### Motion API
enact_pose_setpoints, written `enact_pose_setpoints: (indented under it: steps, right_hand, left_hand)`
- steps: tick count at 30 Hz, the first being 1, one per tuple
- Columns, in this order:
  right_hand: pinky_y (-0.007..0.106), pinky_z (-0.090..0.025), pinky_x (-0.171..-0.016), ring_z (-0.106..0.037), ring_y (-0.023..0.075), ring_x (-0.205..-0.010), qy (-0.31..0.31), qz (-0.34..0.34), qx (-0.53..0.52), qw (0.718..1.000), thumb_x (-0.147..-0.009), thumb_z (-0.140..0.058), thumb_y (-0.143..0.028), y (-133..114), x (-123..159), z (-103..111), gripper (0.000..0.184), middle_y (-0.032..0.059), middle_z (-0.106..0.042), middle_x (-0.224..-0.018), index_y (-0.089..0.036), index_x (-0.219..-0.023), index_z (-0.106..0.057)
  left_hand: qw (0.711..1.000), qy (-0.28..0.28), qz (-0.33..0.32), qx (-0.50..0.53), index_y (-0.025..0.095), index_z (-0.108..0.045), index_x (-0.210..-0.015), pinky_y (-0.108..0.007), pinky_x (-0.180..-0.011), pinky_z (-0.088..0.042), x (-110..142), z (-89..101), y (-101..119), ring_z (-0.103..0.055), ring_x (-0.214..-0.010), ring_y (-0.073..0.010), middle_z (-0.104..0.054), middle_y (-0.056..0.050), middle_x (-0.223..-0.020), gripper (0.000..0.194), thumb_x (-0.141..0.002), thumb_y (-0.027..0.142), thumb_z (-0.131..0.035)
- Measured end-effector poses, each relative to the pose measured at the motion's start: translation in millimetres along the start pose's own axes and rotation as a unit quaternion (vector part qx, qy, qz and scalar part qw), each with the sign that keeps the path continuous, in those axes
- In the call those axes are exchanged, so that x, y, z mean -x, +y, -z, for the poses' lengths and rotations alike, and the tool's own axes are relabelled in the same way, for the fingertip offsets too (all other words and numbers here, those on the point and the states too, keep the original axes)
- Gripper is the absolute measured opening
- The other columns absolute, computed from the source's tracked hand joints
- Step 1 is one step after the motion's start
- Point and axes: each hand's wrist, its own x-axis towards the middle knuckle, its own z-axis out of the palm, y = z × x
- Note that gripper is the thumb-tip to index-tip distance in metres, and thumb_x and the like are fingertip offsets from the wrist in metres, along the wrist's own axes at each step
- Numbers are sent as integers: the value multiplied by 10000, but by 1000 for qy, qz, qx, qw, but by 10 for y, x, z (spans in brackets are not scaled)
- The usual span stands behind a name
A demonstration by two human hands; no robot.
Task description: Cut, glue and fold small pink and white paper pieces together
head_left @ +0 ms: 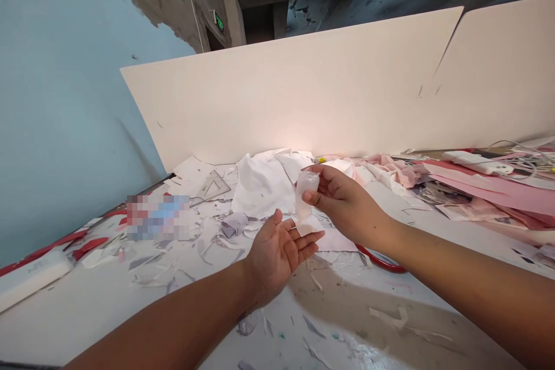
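Between the thumb and fingers of my right hand (336,193) is a small translucent plastic bottle (306,199). Whitish contents show through its wall, and its lower end points down toward my left hand (280,251). My left hand is open, palm up, with its fingers stretched out just below the bottle. A white piece of paper (311,224) shows right behind the left fingertips; I cannot tell if they touch it. Behind both hands a crumpled white sheet (264,182) lies on the table. Partly hidden under my right forearm is a red curved object (384,263).
Paper scraps (234,225) litter the white table (347,306). A clear set square (214,186) lies at the back left. Pink sheets (489,185) and a white power strip (479,163) with cables are at the right. A white panel (295,98) stands along the back.
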Motion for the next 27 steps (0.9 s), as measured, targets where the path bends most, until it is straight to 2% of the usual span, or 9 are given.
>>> enact_pose_setpoints:
  steps: [10, 19, 27]
  right_hand:
    - [389, -416, -756, -546, 205, -861, 29, 8, 18, 999, -780, -528, -323, 103, -55, -4, 270, 31, -591, -903, -232, -1032, -493]
    - [384, -417, -743, -551, 199, -837, 34, 5, 23, 999, -795, -499, -314, 74, -52, -30, 229, 20, -581, -864, -233, -1008, -481]
    - [331, -410, -663, -521, 165, -725, 47, -2, 49, 998, -783, -503, -289, 41, -51, -41, 177, -12, -549, -754, -229, -950, -493]
  left_hand:
    - [999, -36, 0, -31, 104, -562, -918, -378, -965, -307, 4, 9, -13, -481, -1145, -292, -550, -176, -1164, 447, -847, 481, -333]
    - [999, -34, 3, -32, 105, -521, -1006, -387, -968, -303, 0, 23, -11, -478, -1147, -302, -518, -175, -1206, 425, -830, 467, -385]
    - [998, -46, 14, -29, 129, -482, -984, -383, -965, -296, 12, 12, -9, -472, -1152, -314, -516, -171, -1199, 371, -801, 451, -450]
